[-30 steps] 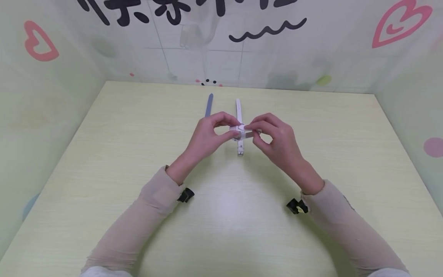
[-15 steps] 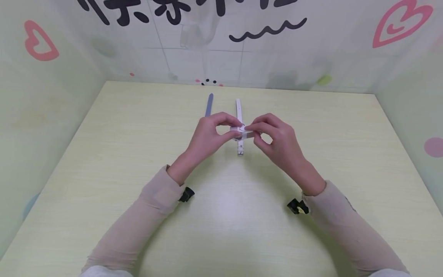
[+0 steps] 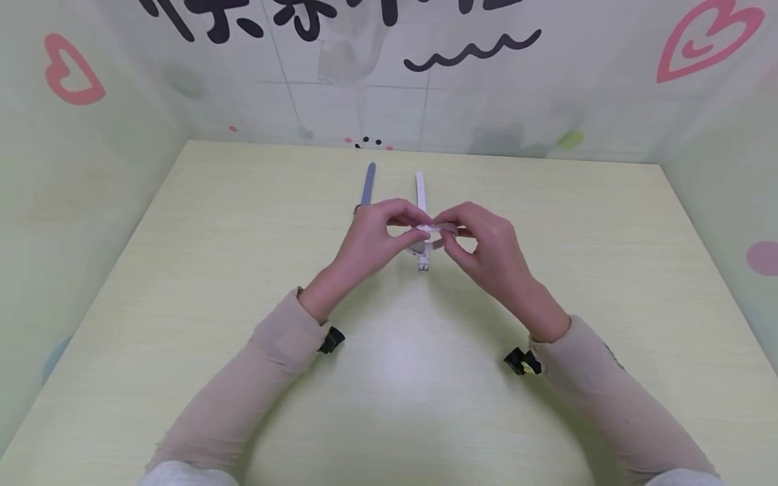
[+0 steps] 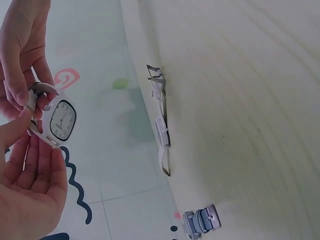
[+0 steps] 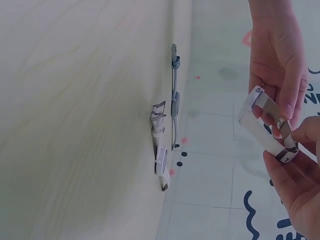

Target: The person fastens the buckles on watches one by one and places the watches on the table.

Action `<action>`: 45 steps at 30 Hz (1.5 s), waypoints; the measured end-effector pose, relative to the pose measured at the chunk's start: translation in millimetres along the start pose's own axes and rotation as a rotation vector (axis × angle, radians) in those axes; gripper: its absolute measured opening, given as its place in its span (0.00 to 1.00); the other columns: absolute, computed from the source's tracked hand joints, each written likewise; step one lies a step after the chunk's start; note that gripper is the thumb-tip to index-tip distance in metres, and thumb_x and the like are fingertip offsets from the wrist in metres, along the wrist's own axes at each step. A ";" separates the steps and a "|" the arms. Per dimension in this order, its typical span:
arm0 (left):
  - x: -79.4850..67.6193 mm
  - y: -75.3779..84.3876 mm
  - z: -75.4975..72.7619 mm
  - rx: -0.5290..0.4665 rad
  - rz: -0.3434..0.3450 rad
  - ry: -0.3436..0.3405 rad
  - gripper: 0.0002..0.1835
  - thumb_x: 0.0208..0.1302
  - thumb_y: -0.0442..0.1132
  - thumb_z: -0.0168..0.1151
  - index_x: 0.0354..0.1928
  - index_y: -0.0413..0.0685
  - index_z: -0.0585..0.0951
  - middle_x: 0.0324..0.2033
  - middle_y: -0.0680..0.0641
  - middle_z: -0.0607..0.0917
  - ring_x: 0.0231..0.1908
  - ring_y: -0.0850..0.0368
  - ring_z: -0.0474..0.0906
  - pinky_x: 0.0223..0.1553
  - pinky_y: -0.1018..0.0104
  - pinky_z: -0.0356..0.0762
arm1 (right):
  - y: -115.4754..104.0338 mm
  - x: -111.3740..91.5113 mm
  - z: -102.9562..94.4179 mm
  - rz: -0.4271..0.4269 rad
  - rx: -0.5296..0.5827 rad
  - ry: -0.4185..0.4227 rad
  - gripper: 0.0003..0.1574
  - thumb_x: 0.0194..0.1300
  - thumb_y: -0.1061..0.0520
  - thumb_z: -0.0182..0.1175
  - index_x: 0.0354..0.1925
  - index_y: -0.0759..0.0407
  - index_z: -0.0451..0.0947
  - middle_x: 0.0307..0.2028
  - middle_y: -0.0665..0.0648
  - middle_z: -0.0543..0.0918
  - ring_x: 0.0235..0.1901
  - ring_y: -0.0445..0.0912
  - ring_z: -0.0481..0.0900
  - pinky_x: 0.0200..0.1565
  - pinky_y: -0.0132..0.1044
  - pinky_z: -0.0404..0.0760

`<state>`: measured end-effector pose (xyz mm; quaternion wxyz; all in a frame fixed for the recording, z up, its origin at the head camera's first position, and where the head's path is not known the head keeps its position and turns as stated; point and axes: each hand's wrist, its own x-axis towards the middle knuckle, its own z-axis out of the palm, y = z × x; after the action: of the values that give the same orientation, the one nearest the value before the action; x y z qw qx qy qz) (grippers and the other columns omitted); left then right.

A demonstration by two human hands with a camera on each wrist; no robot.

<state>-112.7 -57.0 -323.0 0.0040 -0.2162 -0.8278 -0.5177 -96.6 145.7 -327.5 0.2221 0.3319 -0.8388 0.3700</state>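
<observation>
The left hand (image 3: 369, 235) and the right hand (image 3: 491, 241) are up over the table (image 3: 401, 378), and the top watch (image 4: 62, 120) is between them, touching both. The right watch (image 3: 421, 192) lies on the table under the top watch. One end sticks out behind the hands, the other in front. The left watch (image 3: 368, 185) lies near the right watch, not touching it, partly behind the left hand. The back wall (image 3: 389, 111) is behind both table watches.
</observation>
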 end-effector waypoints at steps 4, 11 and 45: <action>1.1 -0.7 0.3 -0.026 -0.003 0.001 0.10 0.61 0.35 0.70 0.44 0.43 0.86 0.41 0.46 0.90 0.43 0.56 0.87 0.50 0.65 0.85 | -0.6 0.8 0.6 0.038 0.037 -0.006 0.12 0.61 0.68 0.66 0.44 0.68 0.80 0.39 0.60 0.86 0.41 0.49 0.87 0.43 0.43 0.89; 2.2 -0.1 -5.3 -0.089 -0.085 0.036 0.10 0.62 0.38 0.70 0.45 0.44 0.86 0.41 0.46 0.90 0.42 0.56 0.86 0.45 0.68 0.86 | 1.2 -0.1 0.9 0.037 0.067 0.077 0.15 0.61 0.68 0.67 0.48 0.68 0.81 0.44 0.61 0.86 0.45 0.49 0.86 0.50 0.35 0.86; 7.0 1.1 -13.4 -0.517 -0.451 0.061 0.13 0.68 0.35 0.64 0.52 0.37 0.81 0.43 0.47 0.86 0.45 0.55 0.85 0.45 0.66 0.87 | 4.1 -7.1 8.1 -0.002 0.034 0.049 0.43 0.53 0.61 0.76 0.65 0.64 0.73 0.63 0.61 0.80 0.63 0.52 0.78 0.63 0.44 0.79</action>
<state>-121.5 -65.6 -314.2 -0.1407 -0.0062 -0.6958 -0.7043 -95.7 144.3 -338.9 0.2372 0.3272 -0.8265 0.3919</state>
